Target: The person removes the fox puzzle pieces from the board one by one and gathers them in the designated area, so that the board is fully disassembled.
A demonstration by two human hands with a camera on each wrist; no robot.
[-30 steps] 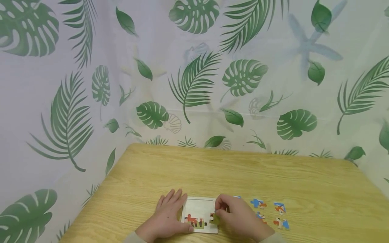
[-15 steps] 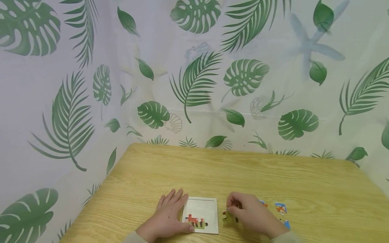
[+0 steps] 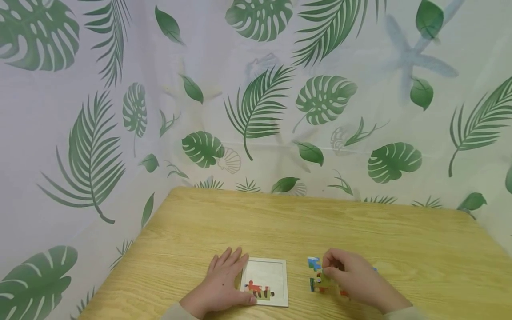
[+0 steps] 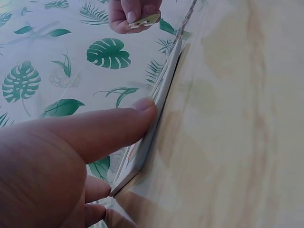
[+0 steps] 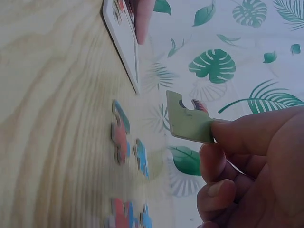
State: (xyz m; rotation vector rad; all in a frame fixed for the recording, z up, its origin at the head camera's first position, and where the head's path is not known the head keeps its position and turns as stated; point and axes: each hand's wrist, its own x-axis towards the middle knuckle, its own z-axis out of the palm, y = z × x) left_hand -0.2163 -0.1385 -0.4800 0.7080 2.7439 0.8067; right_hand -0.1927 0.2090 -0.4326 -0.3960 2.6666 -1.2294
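A white square puzzle tray lies on the table with a few joined red, green and black pieces at its lower left. My left hand rests along the tray's left side, fingers spread, its thumb on the front rim. To the right of the tray, my right hand pinches a green puzzle piece between thumb and fingers. The right wrist view shows this piece raised off the table, with a round notch and a bit of red and black at its edge.
Loose puzzle pieces lie under and around the right hand, among them a blue one and a red one. Some are hidden by that hand. The wooden table meets a leaf-patterned curtain at its back and left.
My right hand has moved right, away from the tray's right edge, carrying the green puzzle piece over the loose pieces. The left hand and the tray have kept their place.
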